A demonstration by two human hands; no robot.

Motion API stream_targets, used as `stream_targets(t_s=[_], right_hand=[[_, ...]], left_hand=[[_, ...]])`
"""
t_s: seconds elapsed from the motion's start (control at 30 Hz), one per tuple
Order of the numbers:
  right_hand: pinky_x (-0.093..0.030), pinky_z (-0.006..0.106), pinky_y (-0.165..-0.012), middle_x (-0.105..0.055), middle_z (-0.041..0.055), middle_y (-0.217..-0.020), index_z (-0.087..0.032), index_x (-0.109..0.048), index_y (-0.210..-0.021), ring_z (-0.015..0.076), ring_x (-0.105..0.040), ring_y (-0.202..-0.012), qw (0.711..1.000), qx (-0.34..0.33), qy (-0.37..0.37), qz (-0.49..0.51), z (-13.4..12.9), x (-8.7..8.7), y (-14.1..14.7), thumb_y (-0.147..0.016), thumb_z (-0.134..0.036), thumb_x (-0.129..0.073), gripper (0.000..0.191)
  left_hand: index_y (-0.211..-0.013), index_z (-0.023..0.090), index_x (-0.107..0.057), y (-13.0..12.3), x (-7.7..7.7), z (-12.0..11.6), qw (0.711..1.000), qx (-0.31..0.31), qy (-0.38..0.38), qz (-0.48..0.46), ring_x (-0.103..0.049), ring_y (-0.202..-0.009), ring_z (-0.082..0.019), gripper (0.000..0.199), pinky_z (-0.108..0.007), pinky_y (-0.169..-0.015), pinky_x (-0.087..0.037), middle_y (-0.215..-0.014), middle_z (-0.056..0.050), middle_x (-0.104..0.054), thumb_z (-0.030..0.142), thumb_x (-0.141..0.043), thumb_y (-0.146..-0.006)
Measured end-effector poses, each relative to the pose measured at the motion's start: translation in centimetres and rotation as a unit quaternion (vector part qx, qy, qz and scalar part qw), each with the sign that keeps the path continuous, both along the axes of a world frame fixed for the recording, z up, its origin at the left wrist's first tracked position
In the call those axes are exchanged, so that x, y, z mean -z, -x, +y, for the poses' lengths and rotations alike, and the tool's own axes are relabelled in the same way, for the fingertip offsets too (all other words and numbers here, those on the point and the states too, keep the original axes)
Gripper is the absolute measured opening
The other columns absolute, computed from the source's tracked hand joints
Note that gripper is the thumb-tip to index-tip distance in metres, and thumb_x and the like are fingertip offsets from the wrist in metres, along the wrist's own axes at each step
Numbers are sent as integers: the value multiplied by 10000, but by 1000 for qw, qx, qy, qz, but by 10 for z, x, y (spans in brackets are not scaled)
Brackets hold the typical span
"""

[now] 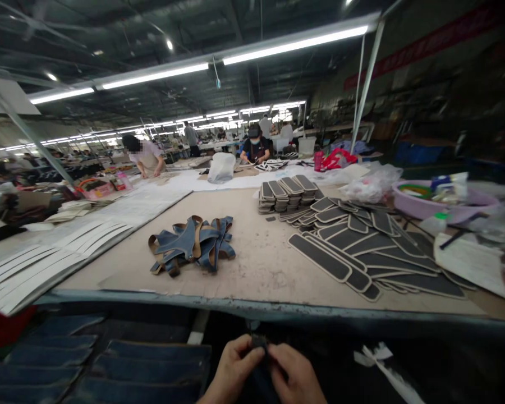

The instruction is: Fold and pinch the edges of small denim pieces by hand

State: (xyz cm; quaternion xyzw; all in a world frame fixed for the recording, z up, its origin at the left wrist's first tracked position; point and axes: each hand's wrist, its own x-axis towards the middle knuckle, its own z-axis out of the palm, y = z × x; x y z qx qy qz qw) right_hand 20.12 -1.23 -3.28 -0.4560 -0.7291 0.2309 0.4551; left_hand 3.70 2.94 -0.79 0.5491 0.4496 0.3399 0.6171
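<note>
Below the table's front edge, my left hand (237,366) and my right hand (293,371) are close together. Both pinch a small dark blue piece of material (260,341) between thumb and fingers. Its lower part hangs down between the hands and fades into shadow, so its full shape is hidden. On the table (252,280) ahead lies a loose heap of blue cut pieces with brown undersides (193,241). To the right spreads a large pile of dark panels with pale edges (362,241), with neat stacks of smaller panels (288,193) behind it.
Blue panels (147,365) lie in rows at lower left, below white strips (59,258) on the table. A purple basin (441,207) and a clear plastic bag (374,182) stand at right. Co-workers (149,157) work farther back. A white ribbon (387,370) is at lower right.
</note>
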Motion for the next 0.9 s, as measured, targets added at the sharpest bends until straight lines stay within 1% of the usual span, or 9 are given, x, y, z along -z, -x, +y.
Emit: stream_targets(t_s=[0.07,0.13,0.2,0.27,0.4,0.53,0.7,0.8,0.9], right_hand=[[-529,280,-724,-664,59,-887,-213,-635,-986,190,-628,-806,998,5,58,39,-1,-6,-2,-863,-193,-474,204],[-531,273,-710,-673,48,-851,-211,-651,-895,192,-636,-783,990,50,100,88,-1,-10,-6,-861,-241,-514,144],[-542,267,-688,-687,46,-845,-210,-663,-896,195,-648,-764,979,93,124,133,0,-10,-9,-860,-286,-539,150],[-552,275,-699,-695,55,-879,-210,-670,-952,200,-656,-779,974,100,131,153,1,-9,-11,-863,-300,-543,180],[-548,297,-727,-695,60,-857,-210,-687,-926,199,-649,-791,989,49,87,106,0,-11,-9,-873,-260,-521,181],[-530,282,-694,-692,44,-828,-221,-675,-925,178,-639,-750,996,26,56,58,-1,-20,-8,-873,-218,-512,171],[-510,273,-656,-681,39,-774,-218,-670,-884,169,-625,-690,998,14,59,14,-1,-20,-9,-871,-202,-485,187],[-501,274,-668,-675,36,-773,-215,-661,-875,166,-618,-693,998,12,69,2,-1,-16,-8,-871,-191,-475,187],[-490,277,-672,-665,32,-769,-213,-652,-874,165,-610,-691,997,11,71,-9,-2,-15,-7,-872,-183,-470,184]], left_hand=[[-796,130,-676,0,2,-2,998,-39,39,-28,-569,-732,-167,351,-281,-721,-443,-736,-36,-660,459,-676,-676],[-819,133,-677,0,3,-3,995,-59,66,-39,-570,-731,-166,334,-282,-722,-447,-756,-39,-667,430,-691,-667],[-842,130,-684,0,3,-5,995,-54,75,-44,-579,-755,-174,327,-294,-754,-449,-795,-51,-682,404,-699,-664],[-852,128,-692,0,4,-5,996,-31,71,-36,-583,-776,-182,312,-298,-774,-444,-819,-59,-690,386,-690,-677],[-808,137,-702,-2,4,-7,1000,2,23,15,-556,-756,-169,254,-270,-735,-424,-761,-41,-659,366,-662,-705],[-792,139,-699,0,-1,-8,998,22,-3,62,-524,-751,-163,249,-257,-712,-401,-725,-26,-599,371,-638,-723],[-777,127,-679,3,-7,-8,997,48,24,55,-472,-716,-142,300,-241,-662,-357,-696,-8,-529,409,-580,-764],[-701,118,-647,2,-5,-8,998,28,47,37,-420,-648,-116,314,-232,-614,-322,-635,12,-470,426,-604,-742],[-676,114,-615,0,-1,-8,996,7,94,4,-391,-596,-99,319,-228,-582,-296,-597,21,-455,429,-627,-721]])
